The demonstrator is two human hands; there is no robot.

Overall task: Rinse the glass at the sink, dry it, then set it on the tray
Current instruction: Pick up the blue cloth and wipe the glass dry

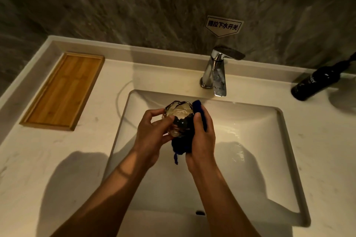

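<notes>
Both hands work above the sink (269, 159): left hand (152, 136) grips the glass (178, 113), right hand (202, 140) presses a dark cloth (198, 109) on it. Drying seems underway; the tray (63, 90), far left, waits.

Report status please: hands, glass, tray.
Left hand grips glass over sink. Right hand presses blue cloth on it. Tray bare, path clear.

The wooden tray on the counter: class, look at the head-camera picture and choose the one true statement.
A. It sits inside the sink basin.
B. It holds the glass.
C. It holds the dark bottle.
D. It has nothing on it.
D. The wooden tray lies bare on the counter left of the sink, while the glass is over the basin in the left hand, with the right hand pressing a dark blue cloth to it.
</notes>
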